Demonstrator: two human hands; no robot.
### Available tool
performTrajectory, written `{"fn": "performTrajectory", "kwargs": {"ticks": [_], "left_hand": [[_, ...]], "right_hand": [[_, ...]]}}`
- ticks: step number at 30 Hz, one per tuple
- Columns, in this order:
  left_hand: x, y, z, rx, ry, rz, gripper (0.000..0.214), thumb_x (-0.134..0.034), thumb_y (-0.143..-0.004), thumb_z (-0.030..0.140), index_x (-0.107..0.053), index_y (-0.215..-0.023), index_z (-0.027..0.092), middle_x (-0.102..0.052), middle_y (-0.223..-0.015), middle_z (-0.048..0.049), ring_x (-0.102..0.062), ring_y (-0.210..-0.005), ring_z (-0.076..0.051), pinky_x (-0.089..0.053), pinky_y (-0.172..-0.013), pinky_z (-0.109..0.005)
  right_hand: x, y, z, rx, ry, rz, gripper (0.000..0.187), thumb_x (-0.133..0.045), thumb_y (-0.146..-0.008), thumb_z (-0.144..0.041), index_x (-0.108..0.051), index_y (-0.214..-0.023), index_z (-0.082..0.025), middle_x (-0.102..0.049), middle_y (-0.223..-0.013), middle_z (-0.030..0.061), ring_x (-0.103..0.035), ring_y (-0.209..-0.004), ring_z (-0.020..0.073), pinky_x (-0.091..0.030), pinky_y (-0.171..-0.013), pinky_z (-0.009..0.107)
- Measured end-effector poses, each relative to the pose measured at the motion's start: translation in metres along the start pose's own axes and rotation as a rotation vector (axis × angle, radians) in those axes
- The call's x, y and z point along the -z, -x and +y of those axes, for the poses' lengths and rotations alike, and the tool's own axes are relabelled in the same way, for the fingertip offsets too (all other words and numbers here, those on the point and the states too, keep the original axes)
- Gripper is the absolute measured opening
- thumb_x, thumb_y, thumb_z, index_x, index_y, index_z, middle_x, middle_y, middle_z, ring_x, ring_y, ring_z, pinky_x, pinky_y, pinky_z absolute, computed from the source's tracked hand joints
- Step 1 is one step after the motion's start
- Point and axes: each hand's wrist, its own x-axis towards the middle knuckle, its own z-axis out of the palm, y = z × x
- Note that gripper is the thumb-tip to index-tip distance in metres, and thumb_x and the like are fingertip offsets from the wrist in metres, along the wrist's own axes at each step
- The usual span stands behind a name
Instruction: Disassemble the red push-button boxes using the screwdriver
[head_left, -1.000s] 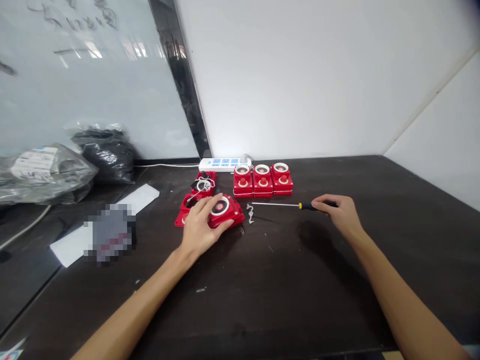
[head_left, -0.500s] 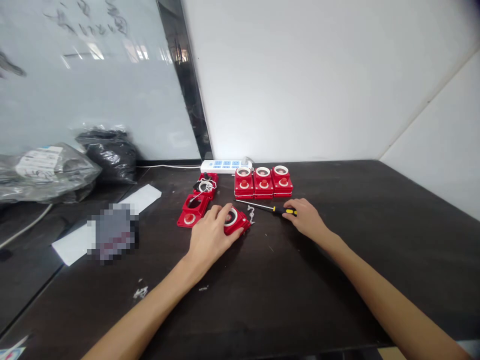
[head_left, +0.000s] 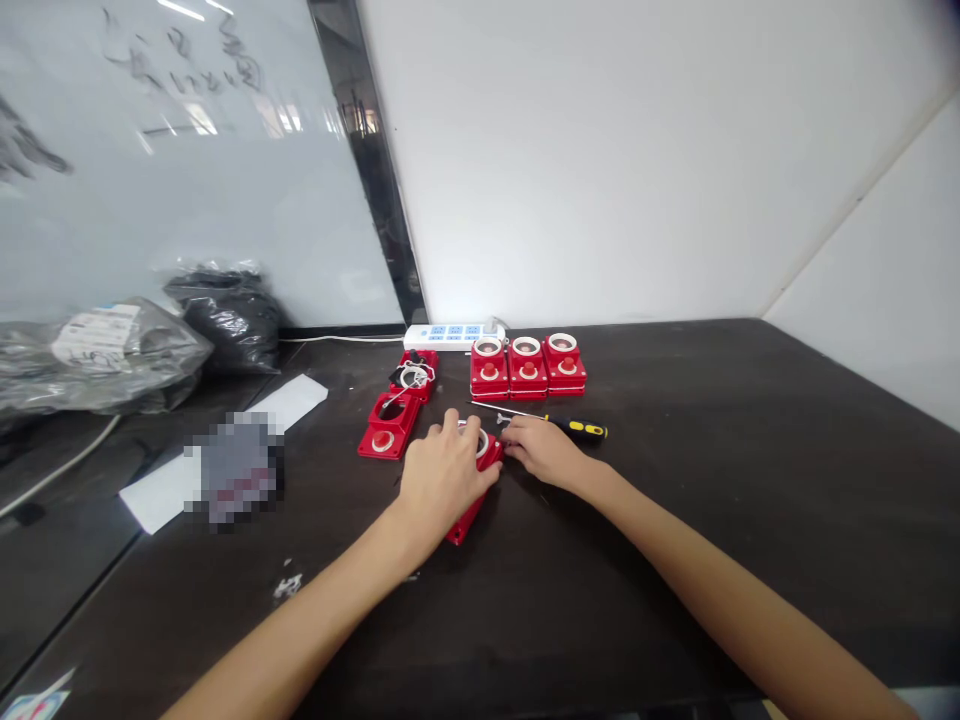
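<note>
My left hand (head_left: 442, 475) is wrapped over a red alarm box with a white ring (head_left: 466, 522), gripping it on the table; much of it is hidden under my palm. At its right edge, the bent fingers of my right hand (head_left: 541, 450) are pinched together, and what they hold is hidden. A bit of white strip (head_left: 502, 418) shows just behind those fingertips. Beyond my right hand lies a screwdriver (head_left: 585, 429) with a black and yellow handle, untouched. Left of the box are an opened red cover (head_left: 382, 440) and a red housing with white wires (head_left: 426, 392).
Three red units (head_left: 489, 385) stand in a row at the back, in front of a white power strip (head_left: 418, 338). Plastic bags (head_left: 229, 315) and white paper (head_left: 159, 497) lie on the left. White scraps (head_left: 289, 585) are near my left forearm.
My right hand has let go of the screwdriver and moved left to the red alarm box. Under my left hand the box has turned, its lower end now pointing toward me.
</note>
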Motion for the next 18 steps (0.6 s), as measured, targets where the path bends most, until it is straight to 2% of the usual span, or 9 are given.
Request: {"fn": "performTrajectory", "kwargs": {"ticks": [3,7,9,12,15,18], "left_hand": [[0.000,-0.006,0.003,0.001,0.008,-0.002,0.044,-0.063,-0.082,0.053,-0.061,-0.105,0.016,-0.060,-0.101,-0.0133,-0.065,-0.082,-0.031,-0.045,-0.055,-0.032],[-0.005,-0.015,0.009,-0.002,0.016,0.002,0.048,-0.061,-0.083,0.055,-0.060,-0.110,0.016,-0.059,-0.104,-0.0143,-0.066,-0.082,-0.032,-0.046,-0.058,-0.034],[-0.009,-0.017,0.013,-0.002,0.016,0.014,0.049,-0.060,-0.084,0.056,-0.060,-0.112,0.016,-0.059,-0.105,-0.0148,-0.066,-0.083,-0.032,-0.047,-0.058,-0.034],[-0.014,-0.016,0.016,-0.005,0.033,0.027,0.052,-0.055,-0.086,0.061,-0.060,-0.113,0.017,-0.059,-0.106,-0.0144,-0.066,-0.083,-0.032,-0.047,-0.058,-0.034],[-0.017,-0.011,0.011,-0.006,0.109,0.072,0.057,-0.051,-0.087,0.066,-0.059,-0.118,0.019,-0.061,-0.107,-0.0126,-0.066,-0.085,-0.031,-0.048,-0.059,-0.034],[-0.021,-0.007,-0.002,-0.090,0.293,0.229,0.040,-0.050,-0.094,0.052,-0.061,-0.116,0.020,-0.063,-0.110,-0.0104,-0.064,-0.095,-0.027,-0.051,-0.070,-0.034]], "right_hand": [[0.003,0.000,0.004,-0.130,-0.113,0.145,0.013,-0.058,-0.086,-0.011,-0.067,-0.081,-0.018,-0.068,-0.084,0.0072,-0.064,-0.081,0.0209,-0.047,-0.075,0.032],[0.018,0.002,-0.003,-0.287,-0.637,0.447,0.008,-0.061,-0.084,-0.020,-0.068,-0.079,-0.020,-0.071,-0.075,0.0036,-0.066,-0.066,0.0180,-0.051,-0.069,0.033],[0.023,0.003,-0.011,-0.321,-0.863,0.540,0.008,-0.066,-0.079,-0.027,-0.069,-0.080,-0.019,-0.073,-0.075,0.0040,-0.066,-0.063,0.0180,-0.052,-0.067,0.033],[0.023,0.006,-0.019,-0.362,-1.063,0.587,0.015,-0.074,-0.072,-0.031,-0.072,-0.081,-0.019,-0.074,-0.075,0.0048,-0.067,-0.065,0.0188,-0.052,-0.066,0.033],[0.018,0.012,-0.021,-0.394,-1.146,0.582,0.020,-0.078,-0.067,-0.032,-0.073,-0.080,-0.018,-0.074,-0.075,0.0054,-0.067,-0.066,0.0185,-0.051,-0.064,0.032],[0.014,0.018,-0.023,-0.395,-1.171,0.562,0.021,-0.079,-0.068,-0.035,-0.072,-0.078,-0.018,-0.072,-0.070,0.0041,-0.064,-0.062,0.0169,-0.049,-0.061,0.030]]}}
